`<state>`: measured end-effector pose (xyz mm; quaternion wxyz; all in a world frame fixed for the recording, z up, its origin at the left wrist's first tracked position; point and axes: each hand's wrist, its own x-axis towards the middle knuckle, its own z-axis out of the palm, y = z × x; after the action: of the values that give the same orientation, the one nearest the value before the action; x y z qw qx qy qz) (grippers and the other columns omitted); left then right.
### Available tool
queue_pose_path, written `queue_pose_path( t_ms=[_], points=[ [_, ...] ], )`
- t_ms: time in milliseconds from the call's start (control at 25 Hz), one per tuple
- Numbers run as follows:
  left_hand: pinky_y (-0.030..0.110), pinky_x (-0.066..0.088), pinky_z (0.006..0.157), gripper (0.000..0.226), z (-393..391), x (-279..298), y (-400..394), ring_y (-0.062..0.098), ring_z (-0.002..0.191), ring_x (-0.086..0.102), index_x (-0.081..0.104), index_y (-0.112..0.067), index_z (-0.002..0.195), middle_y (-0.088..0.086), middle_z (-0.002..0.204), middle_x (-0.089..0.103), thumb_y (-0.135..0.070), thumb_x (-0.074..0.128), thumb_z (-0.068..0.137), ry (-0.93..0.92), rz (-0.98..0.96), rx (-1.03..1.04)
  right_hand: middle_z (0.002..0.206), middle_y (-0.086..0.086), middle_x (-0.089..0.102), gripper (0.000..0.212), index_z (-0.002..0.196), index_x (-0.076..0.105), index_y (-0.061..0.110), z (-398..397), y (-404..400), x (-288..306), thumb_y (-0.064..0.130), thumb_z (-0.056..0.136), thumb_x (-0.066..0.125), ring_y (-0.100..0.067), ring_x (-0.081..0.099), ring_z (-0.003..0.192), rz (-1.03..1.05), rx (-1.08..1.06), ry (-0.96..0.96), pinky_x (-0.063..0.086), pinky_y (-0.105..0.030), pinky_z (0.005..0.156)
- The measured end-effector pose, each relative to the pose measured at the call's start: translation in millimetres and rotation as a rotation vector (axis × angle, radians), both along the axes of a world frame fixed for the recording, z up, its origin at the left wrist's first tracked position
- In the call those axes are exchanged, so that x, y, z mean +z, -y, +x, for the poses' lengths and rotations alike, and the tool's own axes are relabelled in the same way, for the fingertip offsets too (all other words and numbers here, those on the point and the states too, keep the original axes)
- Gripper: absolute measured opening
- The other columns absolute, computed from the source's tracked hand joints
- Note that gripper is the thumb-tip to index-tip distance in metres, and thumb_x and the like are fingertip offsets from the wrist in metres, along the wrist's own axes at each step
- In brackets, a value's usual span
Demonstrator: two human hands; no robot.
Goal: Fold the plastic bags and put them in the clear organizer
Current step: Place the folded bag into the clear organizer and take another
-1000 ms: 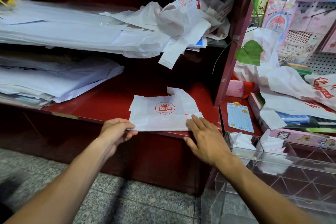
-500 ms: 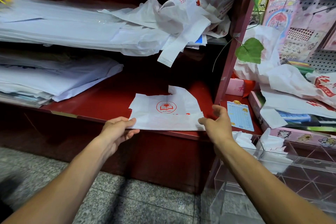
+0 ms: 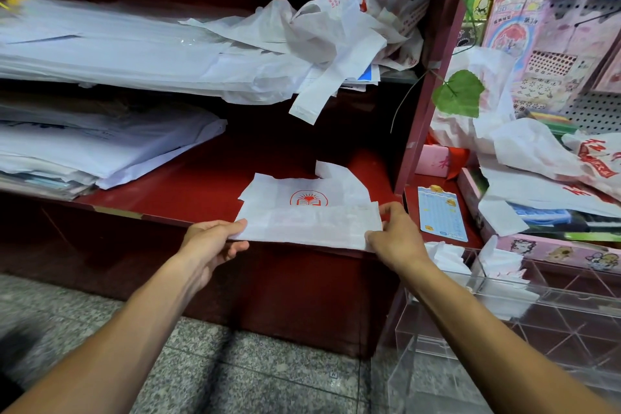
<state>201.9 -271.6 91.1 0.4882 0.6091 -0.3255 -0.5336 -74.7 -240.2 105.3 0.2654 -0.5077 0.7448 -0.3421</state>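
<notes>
Right now, bag in hand: a white plastic bag (image 3: 304, 212) with a red emblem lies flat at the front edge of the red shelf (image 3: 188, 188), its near strip turned up over itself into a first fold.
Left hand: the left hand (image 3: 215, 240) pinches the left end of that folded strip, thumb on top and fingers (image 3: 240, 247) curled beneath the edge.
Right hand: the right hand (image 3: 391, 239) pinches the right end of the strip, thumb and fingertips closed on the plastic near the shelf post.
Fold stage: judged as early; one narrow fold shows, and the emblem and the handles at the far side are still uncovered, so several more turns look needed.
Done so far: the clear organizer (image 3: 504, 306) at lower right holds small white folded bundles in at least two of its back compartments; the exact count cannot be told.
Left to do: a loose heap of crumpled bags (image 3: 336, 30) sits on the upper shelf, and more crumpled bags (image 3: 524, 148) with red print lie to the right above the organizer.
Organizer room: most of its visible diagonal cells look unfilled.
Overall: well short of finished, by this view.
</notes>
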Motion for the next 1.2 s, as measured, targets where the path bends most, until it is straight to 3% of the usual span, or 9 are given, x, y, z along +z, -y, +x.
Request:
queue_pose_path(
  t_ms=[240,400,560,680,760,880,1000,1080,1200],
  points=[
    [0.016,0.045,0.040,0.010,-8,7,0,0.020,0.059,0.072,0.063,-0.002,0.085,0.018,0.081,0.072,0.004,0.070,0.082,-0.015,0.049,-0.035,0.089,0.002,0.063,0.033,0.114,0.047,0.024,-7,0,0,0.014,0.086,0.061,-0.026,0.062,0.086,-0.083,-0.015,-0.132,0.054,-0.042,0.078],
    [0.018,0.045,0.039,0.020,-15,10,7,0.022,0.059,0.062,0.056,-0.008,0.077,0.015,0.079,0.064,0.012,0.059,0.080,0.023,-0.023,0.092,0.075,0.004,0.060,0.034,0.112,0.052,0.017,-1,-1,15,0.013,0.081,0.066,-0.021,0.060,0.072,-0.207,-0.190,0.292,0.057,-0.043,0.066],
    [0.017,0.040,0.037,0.027,-11,10,5,0.019,0.048,0.057,0.060,-0.007,0.073,0.012,0.070,0.057,0.015,0.045,0.070,0.085,0.007,0.097,0.069,-0.010,0.065,0.033,0.082,0.057,0.007,-8,-9,32,0.039,0.087,0.059,-0.033,0.067,0.069,0.050,-0.132,-0.151,0.048,-0.033,0.058],
    [0.014,0.039,0.038,0.028,0,11,3,0.014,0.043,0.058,0.068,-0.004,0.083,0.011,0.073,0.063,0.010,0.046,0.070,0.044,0.097,0.018,0.077,-0.024,0.070,0.061,0.107,0.054,0.002,-4,-18,35,0.061,0.091,0.054,-0.033,0.069,0.055,0.336,0.038,0.394,0.056,-0.038,0.047],
    [0.015,0.042,0.039,0.016,4,13,1,0.013,0.046,0.061,0.068,-0.003,0.089,0.008,0.074,0.065,0.003,0.059,0.076,-0.001,0.127,-0.029,0.090,-0.021,0.071,0.062,0.109,0.054,0.009,-2,-17,34,0.067,0.087,0.055,-0.035,0.072,0.065,0.272,0.041,0.635,0.059,-0.042,0.055],
    [0.015,0.041,0.039,0.022,5,14,-4,0.010,0.045,0.059,0.070,0.000,0.097,0.009,0.071,0.063,0.010,0.060,0.080,0.018,0.093,-0.073,0.099,-0.014,0.065,0.040,0.102,0.054,0.012,1,-6,26,0.046,0.087,0.069,-0.030,0.071,0.069,0.062,-0.084,0.751,0.061,-0.041,0.060],
    [0.015,0.038,0.039,0.035,1,18,-10,0.010,0.045,0.054,0.073,-0.002,0.100,0.010,0.071,0.061,0.015,0.051,0.078,0.100,0.103,-0.214,0.084,-0.006,0.064,0.004,0.086,0.063,0.010,4,1,14,0.006,0.087,0.064,-0.018,0.060,0.068,0.009,-0.125,0.603,0.056,-0.031,0.060],
    [0.018,0.038,0.040,0.038,-2,18,-13,0.013,0.046,0.055,0.073,-0.003,0.105,0.011,0.075,0.064,0.014,0.053,0.078,0.244,0.082,-0.317,0.077,-0.004,0.065,0.017,0.085,0.071,0.008,1,4,7,-0.003,0.085,0.058,-0.018,0.059,0.070,0.023,-0.118,0.465,0.050,-0.025,0.063],
    [0.018,0.047,0.058,0.050,-8,16,-11,0.023,0.068,0.069,0.070,-0.012,0.119,0.012,0.094,0.071,0.010,0.057,0.076,0.663,-0.207,-0.323,0.108,-0.003,0.064,0.043,0.115,0.068,0.005,2,1,6,-0.012,0.080,0.052,-0.017,0.058,0.099,-0.086,0.056,0.061,0.043,-0.020,0.085]
  ],
)
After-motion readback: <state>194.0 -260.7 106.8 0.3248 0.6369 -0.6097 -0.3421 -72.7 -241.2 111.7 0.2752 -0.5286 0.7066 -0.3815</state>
